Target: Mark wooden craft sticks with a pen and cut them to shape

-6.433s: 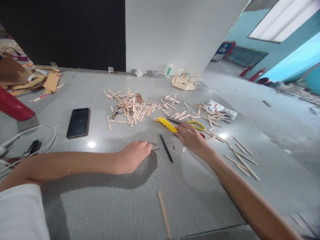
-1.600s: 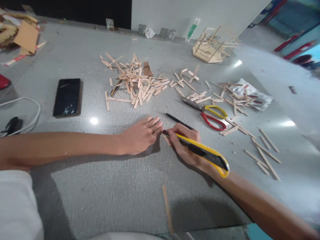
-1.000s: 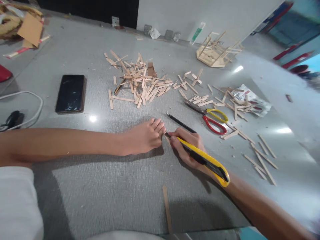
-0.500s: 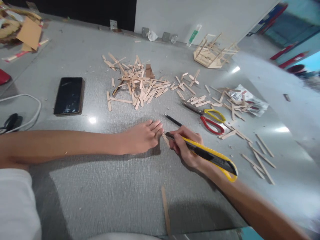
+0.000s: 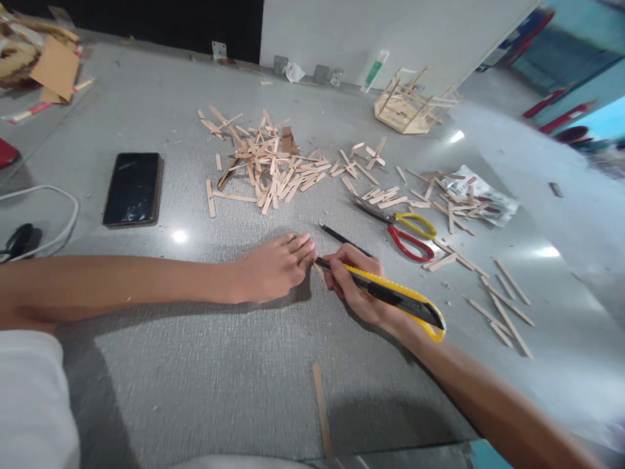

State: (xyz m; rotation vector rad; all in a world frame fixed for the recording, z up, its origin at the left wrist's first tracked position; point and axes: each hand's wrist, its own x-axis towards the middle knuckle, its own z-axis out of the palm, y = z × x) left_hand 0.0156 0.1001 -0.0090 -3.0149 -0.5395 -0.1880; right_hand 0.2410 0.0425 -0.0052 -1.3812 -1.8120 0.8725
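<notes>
My left hand (image 5: 278, 268) presses down on the table, its fingers close together over a wooden craft stick (image 5: 319, 273); most of that stick is hidden. My right hand (image 5: 354, 286) grips a yellow and black utility knife (image 5: 400, 298), its blade end at the stick beside my left fingertips. Just beyond my right hand lies a black pen or pencil (image 5: 342, 237). Scissors (image 5: 410, 234) with one red and one yellow handle rest farther right. Nearer to me, another craft stick (image 5: 321, 407) lies by the table's front edge.
A heap of craft sticks (image 5: 273, 163) spreads across the middle back, with more sticks (image 5: 505, 306) at right. A phone (image 5: 133, 189) and white cable (image 5: 63, 189) are at left. A stick-built frame (image 5: 405, 120) stands at the back, near a plastic packet (image 5: 493, 202).
My right hand has shifted slightly left with the utility knife, bringing its tip closer to my left fingertips. My left hand stays nearly still on the stick.
</notes>
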